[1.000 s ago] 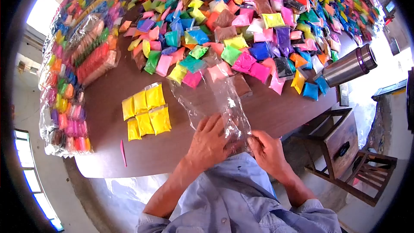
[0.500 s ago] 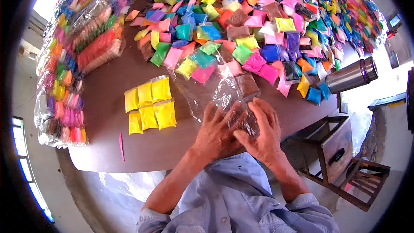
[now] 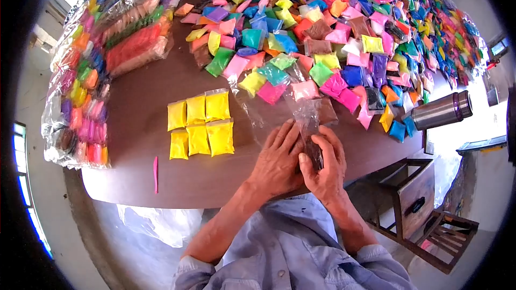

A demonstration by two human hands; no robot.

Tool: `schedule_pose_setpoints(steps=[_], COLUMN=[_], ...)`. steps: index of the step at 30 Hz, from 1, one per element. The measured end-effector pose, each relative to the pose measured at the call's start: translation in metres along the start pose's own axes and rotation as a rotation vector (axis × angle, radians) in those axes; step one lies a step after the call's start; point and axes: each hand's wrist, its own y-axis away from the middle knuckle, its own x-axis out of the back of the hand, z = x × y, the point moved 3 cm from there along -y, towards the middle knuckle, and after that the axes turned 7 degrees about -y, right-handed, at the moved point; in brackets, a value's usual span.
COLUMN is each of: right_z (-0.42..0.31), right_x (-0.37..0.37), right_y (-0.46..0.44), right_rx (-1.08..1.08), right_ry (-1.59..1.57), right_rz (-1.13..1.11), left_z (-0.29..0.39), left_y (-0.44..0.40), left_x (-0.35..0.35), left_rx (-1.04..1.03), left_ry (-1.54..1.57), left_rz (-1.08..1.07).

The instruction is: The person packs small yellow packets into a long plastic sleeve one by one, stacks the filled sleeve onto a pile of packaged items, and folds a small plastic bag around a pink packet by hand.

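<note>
A clear plastic bag (image 3: 259, 111) lies on the table's near side, its upper part reaching over a few colourful packets. My left hand (image 3: 278, 157) rests flat on the bag's lower part with its fingers stretched out. Beside it, my right hand (image 3: 325, 164) has its thumb and curled fingers on the crumpled edge of the bag; the exact contact is partly hidden. Several yellow packets (image 3: 196, 109) sit in two rows to the left of my hands. A brown packet (image 3: 327, 111) lies just beyond my right fingers, partly under the film.
A large heap of small coloured packets (image 3: 333, 35) covers the far side of the table (image 3: 129, 177). Filled clear bags (image 3: 134, 48) line the left. A pink stick tool (image 3: 156, 174) lies near the front edge. A steel flask (image 3: 438, 110) and wooden chair (image 3: 416, 198) are at right.
My view has shifted a little. My left hand's fingers have straightened and flattened on the bag. The bag's right side is gathered more narrowly beside my right hand.
</note>
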Motion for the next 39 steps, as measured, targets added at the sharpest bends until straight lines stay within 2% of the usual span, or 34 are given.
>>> schedule_pose_setpoints(steps=[4, 6, 11, 16, 22, 25, 26, 28, 30, 32, 39], right_z=[0.005, 0.005, -0.010, -0.005, 0.001, 0.002, 0.003, 0.004, 0.000, -0.013, -0.024], right_x=[-0.003, -0.004, -0.003, -0.004, -0.007, -0.012, -0.012, -0.014, -0.015, -0.009, -0.002], right_y=[0.004, 0.004, -0.003, 0.001, 0.002, 0.002, 0.003, 0.005, 0.005, -0.001, 0.002], right_rx=[0.014, 0.020, 0.007, 0.019, -0.018, -0.068, -0.087, -0.087, -0.088, 0.015, -0.076], right_ry=[0.055, 0.083, 0.119, 0.125, 0.034, -0.047, -0.099, -0.076, -0.056, 0.087, 0.164], right_rz=[-0.035, -0.036, -0.055, -0.061, 0.031, 0.073, 0.081, 0.064, 0.045, -0.016, -0.118], left_z=[-0.009, -0.014, -0.011, -0.016, -0.005, -0.011, -0.020, -0.041, -0.056, -0.061, -0.060], left_y=[0.011, 0.018, 0.014, 0.016, 0.027, 0.032, 0.035, 0.044, 0.050, 0.050, 0.044], left_x=[0.017, 0.017, 0.020, 0.017, 0.048, 0.085, 0.092, 0.104, 0.109, 0.109, 0.113], left_rx=[0.084, 0.206, 0.198, 0.200, 0.215, 0.310, 0.306, 0.492, 0.502, 0.515, 0.601], left_ry=[-0.079, -0.097, -0.201, -0.146, -0.101, -0.216, -0.216, -0.300, -0.344, -0.389, -0.288], left_rz=[-0.013, 0.063, 0.019, 0.105, 0.127, 0.242, 0.238, 0.205, 0.167, 0.132, 0.080])
